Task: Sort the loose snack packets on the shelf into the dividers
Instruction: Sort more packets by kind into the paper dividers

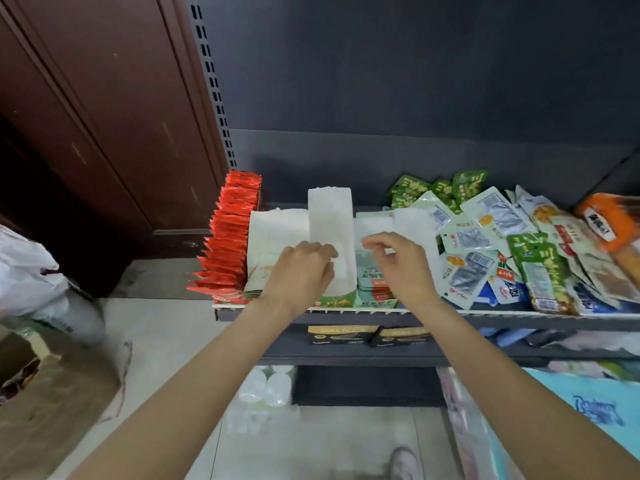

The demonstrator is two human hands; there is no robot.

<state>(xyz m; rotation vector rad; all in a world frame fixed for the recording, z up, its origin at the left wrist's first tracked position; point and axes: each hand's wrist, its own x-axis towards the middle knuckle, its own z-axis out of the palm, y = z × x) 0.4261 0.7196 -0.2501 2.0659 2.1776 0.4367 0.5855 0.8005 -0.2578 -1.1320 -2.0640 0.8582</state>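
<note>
A tall white divider panel (330,230) stands upright on the shelf (485,315), and my left hand (301,271) grips its left edge. My right hand (398,261) hovers just right of it with loosely curled fingers that hold nothing. Lower white dividers (277,226) stand on both sides. A row of red packets (228,244) fills the far left slot. Pale green packets (372,278) sit in the slot under my right hand. Loose snack packets (485,237) lie in a heap to the right.
Green packets (460,188) lean at the back, and an orange packet (606,220) lies at the far right. Black and gold boxes (339,334) sit on the shelf below. Clear bottles (266,386), a cardboard box (52,393) and a white bag (24,271) are on the floor.
</note>
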